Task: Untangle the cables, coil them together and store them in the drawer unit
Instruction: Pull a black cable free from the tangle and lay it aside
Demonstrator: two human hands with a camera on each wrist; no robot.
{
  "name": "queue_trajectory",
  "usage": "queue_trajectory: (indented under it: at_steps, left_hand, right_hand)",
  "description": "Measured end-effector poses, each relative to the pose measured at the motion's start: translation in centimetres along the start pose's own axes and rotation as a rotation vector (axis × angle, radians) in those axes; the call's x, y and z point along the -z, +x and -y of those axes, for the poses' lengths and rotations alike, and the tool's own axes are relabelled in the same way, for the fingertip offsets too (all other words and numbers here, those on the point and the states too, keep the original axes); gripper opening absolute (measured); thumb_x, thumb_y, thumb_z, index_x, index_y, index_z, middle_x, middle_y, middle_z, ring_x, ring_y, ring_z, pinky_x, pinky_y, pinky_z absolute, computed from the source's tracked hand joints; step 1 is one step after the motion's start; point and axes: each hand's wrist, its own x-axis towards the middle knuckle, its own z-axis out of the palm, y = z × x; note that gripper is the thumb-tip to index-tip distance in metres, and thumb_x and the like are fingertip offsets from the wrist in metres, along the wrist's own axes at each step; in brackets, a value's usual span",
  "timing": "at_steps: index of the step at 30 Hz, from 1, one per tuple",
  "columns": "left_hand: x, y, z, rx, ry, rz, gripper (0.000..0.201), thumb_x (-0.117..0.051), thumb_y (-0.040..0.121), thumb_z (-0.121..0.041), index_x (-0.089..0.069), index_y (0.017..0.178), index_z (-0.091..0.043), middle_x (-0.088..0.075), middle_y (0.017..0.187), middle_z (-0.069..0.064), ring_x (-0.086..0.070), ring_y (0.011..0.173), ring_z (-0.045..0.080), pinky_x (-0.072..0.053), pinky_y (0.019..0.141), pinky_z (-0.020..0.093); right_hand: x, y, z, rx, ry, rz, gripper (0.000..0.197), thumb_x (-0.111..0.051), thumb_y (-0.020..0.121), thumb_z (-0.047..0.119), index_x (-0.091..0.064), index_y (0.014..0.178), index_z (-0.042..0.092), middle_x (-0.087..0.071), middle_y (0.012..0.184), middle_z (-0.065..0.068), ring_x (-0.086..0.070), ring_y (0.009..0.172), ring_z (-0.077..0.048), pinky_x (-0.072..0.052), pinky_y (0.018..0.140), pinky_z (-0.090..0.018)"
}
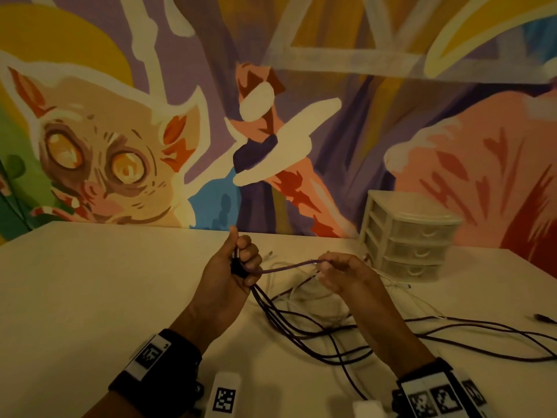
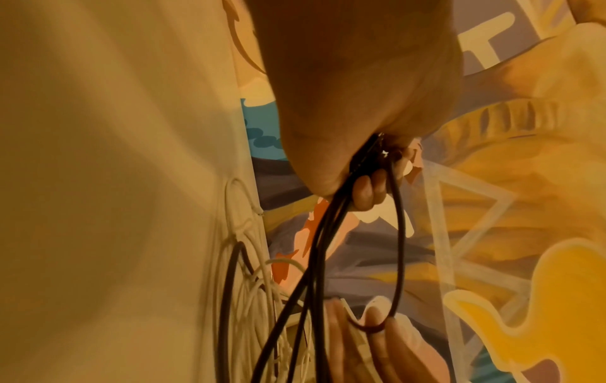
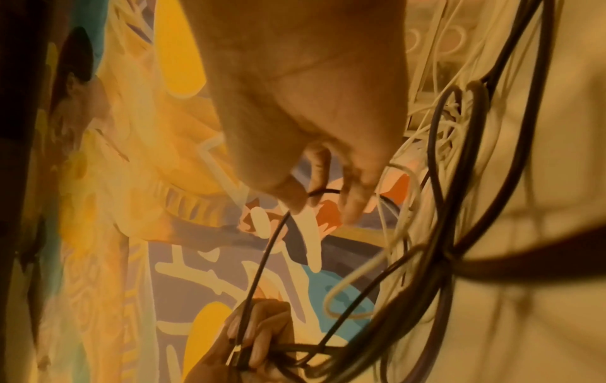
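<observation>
Fingers [image 1: 251, 254] of L hand [image 1: 229, 276] clamp purple cable [image 1: 286, 268]; R hand [image 1: 343, 273] pinches it.

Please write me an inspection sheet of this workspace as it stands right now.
Surface: pale table, pushed against the wall.
Job's things: purple cable in loose loops on the table, mixed with a white cable; drawer unit at the far right, all three drawers closed.
Clutter: a small dark connector at the right edge; marker tags at the near edge.
Hands: left hand grips several gathered purple strands with a plug end; right hand pinches the purple cable, drawing a stretch between the two hands.
Cables: not yet untangled or coiled; none stored.
Surroundings: colourful mural on the wall behind.
</observation>
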Motion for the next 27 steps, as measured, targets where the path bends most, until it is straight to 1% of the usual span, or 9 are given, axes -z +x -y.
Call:
queue_trajectory:
  at_steps: [4,7,9,11,15,19,21,24,27]
  left_hand:
    - [-0.3,-0.1,-0.2,0.037,-0.002,-0.019,0.046,-0.054,0.107,-0.043,-0.045,0.067,-0.022,-0.031,0.061,-0.004,-0.03,0.055,0.011,-0.029,0.052,0.026]
    - [-0.6,-0.3,-0.4,0.025,0.049,-0.026,0.049,-0.056,0.106,-0.04,-0.043,0.063,-0.021,-0.028,0.057,-0.003,-0.027,0.052,0.011,-0.029,0.05,0.026]
    - [-0.6,-0.5,-0.6,0.021,0.056,-0.012,0.049,-0.055,0.106,-0.038,-0.041,0.062,-0.021,-0.026,0.056,-0.003,-0.025,0.051,0.011,-0.028,0.049,0.025]
    - [-0.7,-0.5,-0.9,0.011,0.032,0.007,0.049,-0.054,0.107,-0.035,-0.039,0.062,-0.021,-0.025,0.054,-0.004,-0.024,0.049,0.01,-0.027,0.046,0.024]
    - [-0.5,-0.5,-1.1,-0.012,0.017,0.01,0.05,-0.053,0.108,-0.032,-0.037,0.061,-0.021,-0.025,0.051,-0.005,-0.024,0.047,0.01,-0.026,0.045,0.024]
    - [0.1,-0.3,-1.0,-0.035,0.024,-0.035,0.051,-0.055,0.107,-0.034,-0.038,0.061,-0.021,-0.026,0.051,-0.005,-0.026,0.047,0.01,-0.029,0.046,0.025]
    - [0.6,-0.3,-1.2,-0.054,0.034,-0.067,0.05,-0.056,0.106,-0.036,-0.037,0.061,-0.021,-0.026,0.052,-0.004,-0.027,0.048,0.011,-0.03,0.048,0.026]
    - [0.2,0.0,-1.0,-0.05,0.022,-0.083,0.053,-0.057,0.106,-0.04,-0.037,0.06,-0.02,-0.026,0.051,-0.003,-0.031,0.049,0.013,-0.034,0.051,0.027]
    - [0.2,-0.1,-1.0,-0.003,-0.01,-0.089,0.058,-0.059,0.101,-0.057,-0.038,0.06,-0.021,-0.024,0.053,-0.003,-0.031,0.048,0.013,-0.036,0.053,0.027]
  right_hand:
    - [1.5,0.4,2.4,0.09,0.624,-0.012,0.034,-0.053,0.106,0.013,-0.065,0.137,0.006,-0.073,0.134,-0.01,-0.068,0.129,-0.019,-0.053,0.109,-0.032]
    - [4.0,1.3,3.1,0.0,0.955,-0.064,0.037,-0.048,0.107,0.011,-0.058,0.142,0.0,-0.07,0.137,-0.016,-0.067,0.13,-0.023,-0.058,0.101,-0.031]
    - [4.4,1.6,2.6,-0.068,0.873,-0.152,0.026,-0.051,0.108,0.011,-0.066,0.128,0.002,-0.074,0.13,-0.018,-0.073,0.119,-0.024,-0.064,0.083,-0.026]
    - [4.4,1.4,2.6,-0.021,0.686,-0.204,0.018,-0.061,0.105,0.014,-0.073,0.114,0.005,-0.077,0.118,-0.014,-0.076,0.099,-0.019,-0.06,0.068,-0.018]
    - [4.9,0.9,4.7,0.284,0.534,-0.17,0.025,-0.065,0.103,0.018,-0.071,0.127,0.013,-0.073,0.102,0.0,-0.057,0.074,-0.004,-0.042,0.052,-0.013]
    - [4.9,1.0,2.8,0.032,0.328,-0.107,0.012,-0.076,0.083,0.012,-0.075,0.095,0.009,-0.063,0.087,-0.005,-0.048,0.058,-0.004,-0.032,0.042,-0.012]
    - [4.8,1.0,2.7,0.031,0.396,-0.086,0.018,-0.064,0.096,0.003,-0.075,0.108,0.011,-0.07,0.103,-0.008,-0.058,0.063,-0.002,-0.033,0.041,-0.013]
    - [5.9,-0.1,5.3,0.222,0.672,0.096,0.052,-0.047,0.1,-0.003,-0.058,0.146,0.02,-0.068,0.142,0.008,-0.067,0.083,-0.003,-0.039,0.049,-0.012]
    - [4.6,-0.7,4.9,0.175,0.546,0.274,0.063,-0.049,0.092,-0.005,-0.055,0.15,0.021,-0.064,0.149,0.003,-0.072,0.115,-0.011,-0.048,0.055,-0.013]
